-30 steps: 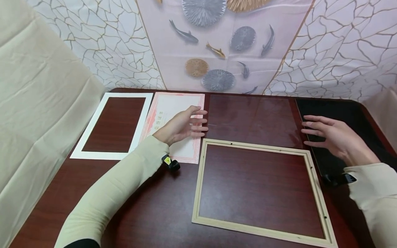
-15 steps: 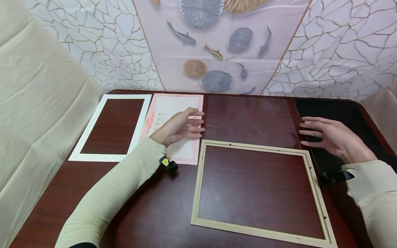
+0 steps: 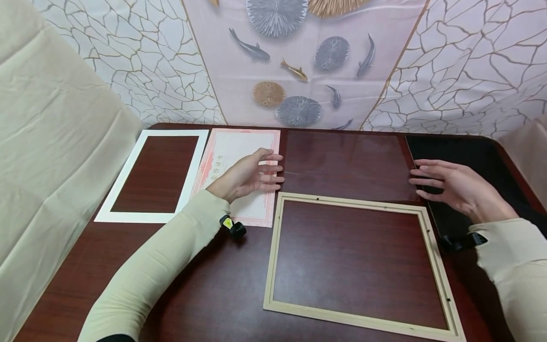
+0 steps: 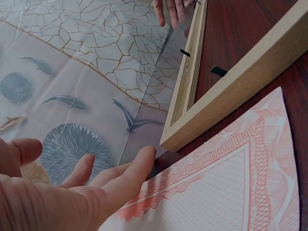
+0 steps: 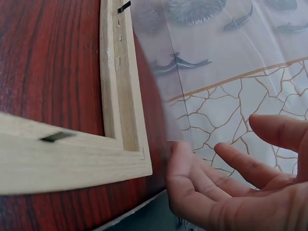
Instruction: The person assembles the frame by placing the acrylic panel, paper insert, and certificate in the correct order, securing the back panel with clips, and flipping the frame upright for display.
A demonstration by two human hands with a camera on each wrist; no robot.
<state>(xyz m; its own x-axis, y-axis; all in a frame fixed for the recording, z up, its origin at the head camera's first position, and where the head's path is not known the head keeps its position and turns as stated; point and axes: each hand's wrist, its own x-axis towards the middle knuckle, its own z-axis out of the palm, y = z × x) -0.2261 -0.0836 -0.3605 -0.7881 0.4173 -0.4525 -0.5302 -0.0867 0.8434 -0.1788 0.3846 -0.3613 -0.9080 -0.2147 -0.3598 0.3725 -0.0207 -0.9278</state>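
Observation:
A thin transparent sheet lies at the back middle of the table, with glare on its surface. My left hand hovers over a pink-bordered certificate, fingers spread, fingertips at the sheet's left edge. At the opposite edge are the fingertips of my right hand, its fingers loosely bent. Both wrist views show the left hand and the right hand beside the sheet's ends; whether the fingertips touch it, I cannot tell. A pale wooden picture frame lies just in front of the sheet.
A white mat with a rectangular opening lies at the far left. Under and beside the right hand is a black board. Small dark tabs stick out of the picture frame's inner sides. A patterned cloth hangs behind the table.
My right hand has shifted slightly left, closer to the sheet's right edge. The left hand stays almost in place; the view has tilted a little.

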